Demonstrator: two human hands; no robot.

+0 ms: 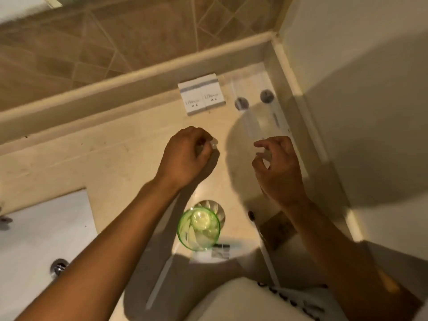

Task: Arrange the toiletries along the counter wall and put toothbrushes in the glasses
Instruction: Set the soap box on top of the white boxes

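Observation:
My left hand (187, 154) is closed over the counter, and a small whitish piece (214, 143) shows at its fingertips. My right hand (278, 167) hovers with curled, parted fingers at the near end of two long clear toothbrush packets (251, 121) with dark round labels. Whether it grips one is unclear. Two white boxes (201, 97) stand side by side against the back ledge. A green glass (199, 228) stands upright near me, between my forearms. A dark-headed toothbrush (252, 216) lies by my right wrist.
The beige counter (115, 163) ends at a raised ledge (115, 89) in back and a white wall (359, 89) on the right. A white sink (34, 239) with a chrome fitting (59, 267) lies at the left. A small sachet (221, 250) and a white stick (159, 281) lie near the glass.

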